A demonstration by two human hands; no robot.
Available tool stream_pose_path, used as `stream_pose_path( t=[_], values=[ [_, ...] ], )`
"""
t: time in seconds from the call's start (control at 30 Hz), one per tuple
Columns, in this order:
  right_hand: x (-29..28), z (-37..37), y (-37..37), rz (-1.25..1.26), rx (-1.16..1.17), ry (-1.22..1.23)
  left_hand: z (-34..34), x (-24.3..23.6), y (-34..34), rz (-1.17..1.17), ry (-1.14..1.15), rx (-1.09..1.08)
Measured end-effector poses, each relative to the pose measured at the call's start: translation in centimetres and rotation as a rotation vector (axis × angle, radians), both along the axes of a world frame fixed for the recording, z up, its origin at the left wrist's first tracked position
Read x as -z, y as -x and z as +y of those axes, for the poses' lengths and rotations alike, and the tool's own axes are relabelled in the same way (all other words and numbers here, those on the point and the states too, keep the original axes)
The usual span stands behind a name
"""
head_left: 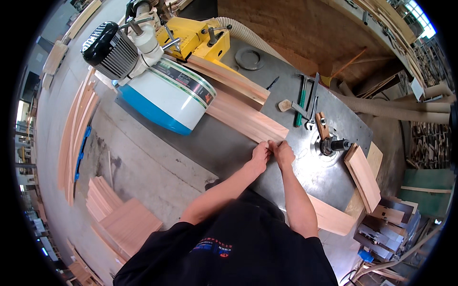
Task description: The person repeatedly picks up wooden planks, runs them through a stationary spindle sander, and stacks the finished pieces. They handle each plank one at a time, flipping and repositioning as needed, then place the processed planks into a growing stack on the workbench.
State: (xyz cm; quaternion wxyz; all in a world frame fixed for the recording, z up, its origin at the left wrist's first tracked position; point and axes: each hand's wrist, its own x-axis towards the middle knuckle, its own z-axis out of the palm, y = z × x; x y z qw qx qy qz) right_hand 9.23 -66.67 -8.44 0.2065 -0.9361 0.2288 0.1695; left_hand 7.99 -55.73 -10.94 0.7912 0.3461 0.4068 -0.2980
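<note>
The left hand [260, 157] and the right hand [285, 155] are meeting near the middle of the frame, with bent fingers, and they are pinching the near end of a long pink-brown plank [248, 119]. The plank is lying flat on a grey metal table [229, 152] and is running toward the upper left. There, a white and blue power feeder [167, 97] is blocking the way and hiding the rest of it. A wooden fence [229, 76] is standing along the plank's upper side. A black and grey motor [110, 51] is sitting at the upper left, and a yellow machine guard [198, 40] is standing at the top.

Right of the hands, a black spindle [334, 146] is sticking up from the table. Above it, an adjustable wrench [312, 114] and a hammer with a green handle [301, 102] are lying close together. A flat metal ring [249, 59] is resting near the top. Short boards [363, 177] are lying at the right edge of the table, and more boards [131, 223] are piling up at the lower left.
</note>
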Motion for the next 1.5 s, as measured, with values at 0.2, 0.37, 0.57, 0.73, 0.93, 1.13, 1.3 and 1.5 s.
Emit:
stream_pose_path(
  t=[0.2,0.37,0.57,0.73,0.93,1.13,1.3,1.5],
  values=[
    [1.2,-0.5,3.6,-0.084,-0.082,-0.032,0.7,3.5,-0.6,-0.033,-0.004,-0.049],
    [0.2,-3.5,3.8,-0.172,-0.040,0.002,0.7,4.0,0.2,-0.101,0.007,-0.087],
    [-2.7,-6.6,-3.7,-0.377,-0.131,0.053,1.5,4.2,0.0,-0.092,-0.018,-0.112],
    [-3.1,-8.3,-10.5,-0.395,-0.190,0.213,1.3,2.7,-0.4,-0.069,0.014,-0.170],
    [1.2,-8.8,-14.8,-0.348,-0.429,0.144,3.5,1.6,-1.4,-0.062,-0.108,-0.249],
    [10.0,-19.1,-14.8,-0.605,-0.415,0.263,2.0,-1.7,-2.7,-0.042,-0.215,-0.146],
    [-3.5,-9.8,-11.8,-0.692,-0.077,-0.032,2.5,3.4,-2.2,-0.054,-0.396,-0.214],
    [1.4,-9.3,-20.1,-0.824,-0.082,-0.765,3.7,2.2,-2.9,-0.050,-0.243,-0.277]
  ],
)
